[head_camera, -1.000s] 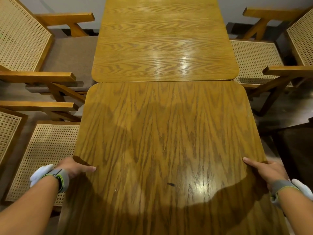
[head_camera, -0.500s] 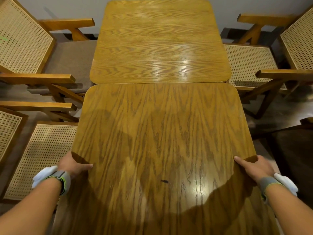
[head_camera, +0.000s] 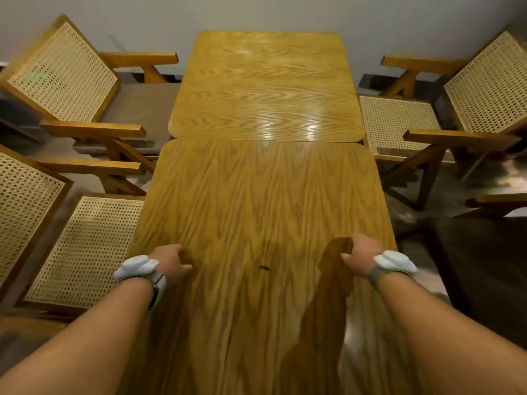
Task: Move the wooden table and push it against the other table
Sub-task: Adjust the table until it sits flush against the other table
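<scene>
The nearer wooden table, darker with lengthwise grain, stands with its far edge tight against the near edge of the lighter wooden table by the wall. The two tops line up closely. My left hand hovers over the near table's top, inside its left edge, fingers loosely curled and holding nothing. Over the top near the right edge, my right hand is also loosely curled and empty. Both wrists wear white bands.
Cane armchairs flank the tables: one at the far left, one at the near left, one at the right. A dark piece of furniture stands at the near right. A pale wall closes the far side.
Both hands have let go of the near table's side edges and moved inward over its top. The view has pulled back and tilted up; the tables stay pressed together.
</scene>
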`<state>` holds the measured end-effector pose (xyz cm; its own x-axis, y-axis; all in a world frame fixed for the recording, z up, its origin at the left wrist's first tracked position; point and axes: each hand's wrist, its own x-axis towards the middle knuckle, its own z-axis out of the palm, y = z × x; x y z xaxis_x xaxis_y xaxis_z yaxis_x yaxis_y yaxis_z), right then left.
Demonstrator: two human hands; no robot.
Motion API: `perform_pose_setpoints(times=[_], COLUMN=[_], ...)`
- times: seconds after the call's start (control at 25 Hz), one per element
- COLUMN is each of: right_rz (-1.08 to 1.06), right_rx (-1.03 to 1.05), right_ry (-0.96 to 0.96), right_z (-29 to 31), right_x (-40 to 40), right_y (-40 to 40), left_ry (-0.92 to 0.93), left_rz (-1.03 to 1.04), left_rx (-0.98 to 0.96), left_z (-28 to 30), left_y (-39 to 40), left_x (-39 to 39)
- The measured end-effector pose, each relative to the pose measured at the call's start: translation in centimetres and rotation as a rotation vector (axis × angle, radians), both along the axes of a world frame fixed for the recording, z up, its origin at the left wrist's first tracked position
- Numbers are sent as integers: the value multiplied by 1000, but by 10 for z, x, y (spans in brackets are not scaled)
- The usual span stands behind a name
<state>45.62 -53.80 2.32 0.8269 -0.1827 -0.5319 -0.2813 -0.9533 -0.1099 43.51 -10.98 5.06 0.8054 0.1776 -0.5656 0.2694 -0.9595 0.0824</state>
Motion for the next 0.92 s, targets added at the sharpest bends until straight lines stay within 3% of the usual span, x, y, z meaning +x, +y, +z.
perform_pose_setpoints(times=[0.28, 0.56, 0.72, 0.84, 0.92], right_rz=[95, -247, -569, -916, -1090], right_rx=[-46, 179, 463, 636, 664], right_ry=[-11, 7, -33, -120, -126], right_z=[43, 37, 17, 1, -18], right_x=[-55, -195, -247, -280, -303], right_y=[38, 50, 60, 64, 61], left_ry=[-21, 7, 70, 142, 207], left_rz=[-149, -166, 232, 751, 1047], left_rx=[-84, -213, -482, -720, -769], left_z=[38, 19, -14, -33, -43], left_y=[-53, -72, -68, -74, -81], left_x=[-48, -169, -234, -264, -280])
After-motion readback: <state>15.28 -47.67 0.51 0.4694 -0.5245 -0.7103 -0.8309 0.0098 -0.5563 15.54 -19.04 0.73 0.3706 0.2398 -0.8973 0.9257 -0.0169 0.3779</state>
